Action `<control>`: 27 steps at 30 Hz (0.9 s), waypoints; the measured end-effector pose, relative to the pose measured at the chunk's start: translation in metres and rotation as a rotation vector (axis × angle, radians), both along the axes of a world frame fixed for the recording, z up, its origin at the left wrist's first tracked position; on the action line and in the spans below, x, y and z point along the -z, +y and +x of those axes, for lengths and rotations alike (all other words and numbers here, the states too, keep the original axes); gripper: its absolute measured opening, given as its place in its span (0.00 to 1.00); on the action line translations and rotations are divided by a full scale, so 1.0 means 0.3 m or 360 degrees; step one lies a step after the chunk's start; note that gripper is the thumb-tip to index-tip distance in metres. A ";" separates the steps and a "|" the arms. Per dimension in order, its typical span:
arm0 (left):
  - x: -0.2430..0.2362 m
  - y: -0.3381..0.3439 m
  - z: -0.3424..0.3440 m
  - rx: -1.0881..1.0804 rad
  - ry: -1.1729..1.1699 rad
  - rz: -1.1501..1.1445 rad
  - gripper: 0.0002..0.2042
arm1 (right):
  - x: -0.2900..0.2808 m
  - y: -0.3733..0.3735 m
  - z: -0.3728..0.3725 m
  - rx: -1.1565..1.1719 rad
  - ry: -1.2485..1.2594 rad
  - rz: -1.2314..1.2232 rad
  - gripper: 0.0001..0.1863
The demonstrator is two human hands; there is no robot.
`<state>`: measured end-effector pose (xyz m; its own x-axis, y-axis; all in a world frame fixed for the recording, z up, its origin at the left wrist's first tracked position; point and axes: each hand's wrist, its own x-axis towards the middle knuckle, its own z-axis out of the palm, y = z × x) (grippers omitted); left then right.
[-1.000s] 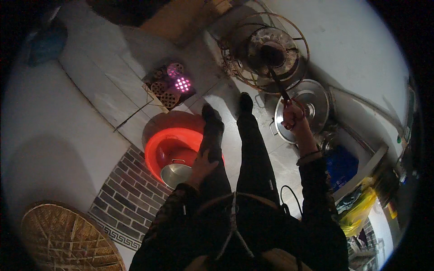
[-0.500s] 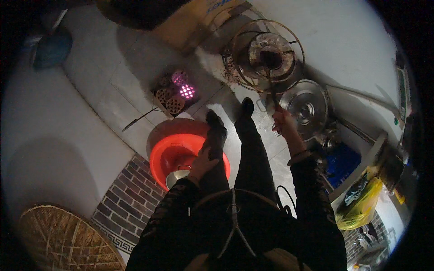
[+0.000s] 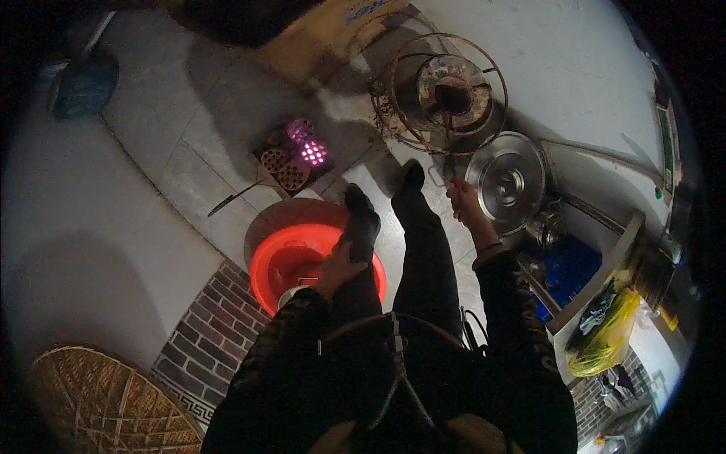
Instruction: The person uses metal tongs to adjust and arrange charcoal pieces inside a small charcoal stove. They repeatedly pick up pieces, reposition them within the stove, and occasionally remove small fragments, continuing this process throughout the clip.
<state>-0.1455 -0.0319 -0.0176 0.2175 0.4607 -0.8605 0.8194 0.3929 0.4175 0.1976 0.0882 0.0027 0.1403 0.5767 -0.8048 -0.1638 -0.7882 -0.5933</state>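
Note:
My right hand (image 3: 465,203) is closed round the near end of a dark, thin metal tool (image 3: 449,151). Its far end reaches toward the round opening of a coal stove (image 3: 452,78), where the tip is hard to make out. A rusty wire ring frame (image 3: 504,82) surrounds the stove. On my left shin, just below the knee, rests my left hand (image 3: 340,267), fingers spread and holding nothing. Left of the stove, several honeycomb coal briquettes (image 3: 293,174) sit on the floor, one of them glowing pink-white (image 3: 313,153).
A red basin (image 3: 265,261) with a metal pot in it stands beside my left leg. Near the briquettes lies a thin rod (image 3: 227,201). A large metal lid (image 3: 508,189) is right of my right hand. A woven basket (image 3: 106,401), blue crate (image 3: 571,276) and yellow bag (image 3: 609,333) stand farther out.
My right hand has shifted slightly up and left with the tool, whose far end now sits lower at the stove opening. My left hand stays on the leg.

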 end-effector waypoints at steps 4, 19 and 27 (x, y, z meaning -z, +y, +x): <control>-0.004 0.008 -0.010 0.0064 0.0074 -0.0018 0.45 | -0.015 0.021 -0.017 0.0017 0.0003 -0.0005 0.22; 0.010 0.079 -0.032 -0.0039 0.0227 -0.0091 0.46 | 0.055 0.119 -0.046 0.0132 -0.0183 0.0111 0.11; 0.010 0.010 -0.008 -0.0075 0.0151 -0.0040 0.45 | -0.230 -0.257 -0.084 0.0233 0.0151 0.0080 0.16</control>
